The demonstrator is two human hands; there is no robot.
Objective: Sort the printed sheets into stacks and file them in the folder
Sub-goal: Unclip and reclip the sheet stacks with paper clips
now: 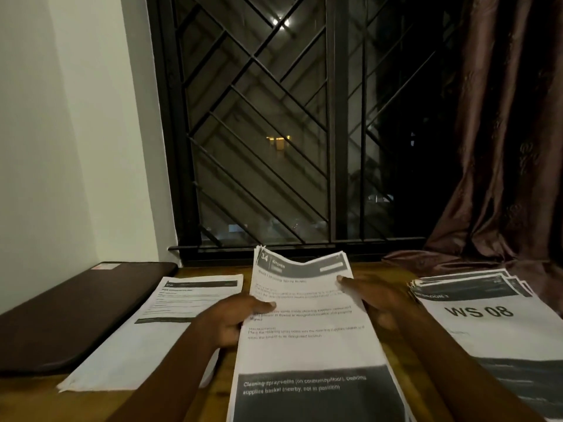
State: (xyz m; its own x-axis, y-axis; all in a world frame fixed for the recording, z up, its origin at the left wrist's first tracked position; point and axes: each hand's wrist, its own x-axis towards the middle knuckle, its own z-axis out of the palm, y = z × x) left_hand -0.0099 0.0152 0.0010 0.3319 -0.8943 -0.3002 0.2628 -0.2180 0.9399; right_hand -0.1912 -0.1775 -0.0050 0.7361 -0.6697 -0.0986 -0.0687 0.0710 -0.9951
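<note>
A thick bundle of printed sheets [307,336], its top page headed "34 KITCHEN", is lifted off the wooden table in the middle of the view. My left hand [234,318] grips its left edge, thumb on top. My right hand [374,300] holds the right edge, thumb on the page and fingers behind. A single printed sheet [170,327] lies flat to the left. On the right lies a fanned stack [493,321] with "WS 08" on top. A dark folder [76,309] lies shut at the far left.
The wooden table [222,388] ends at a barred window [274,132] straight ahead. A brown curtain [502,147] hangs at the right and drapes onto the table's back corner. A white wall stands at the left.
</note>
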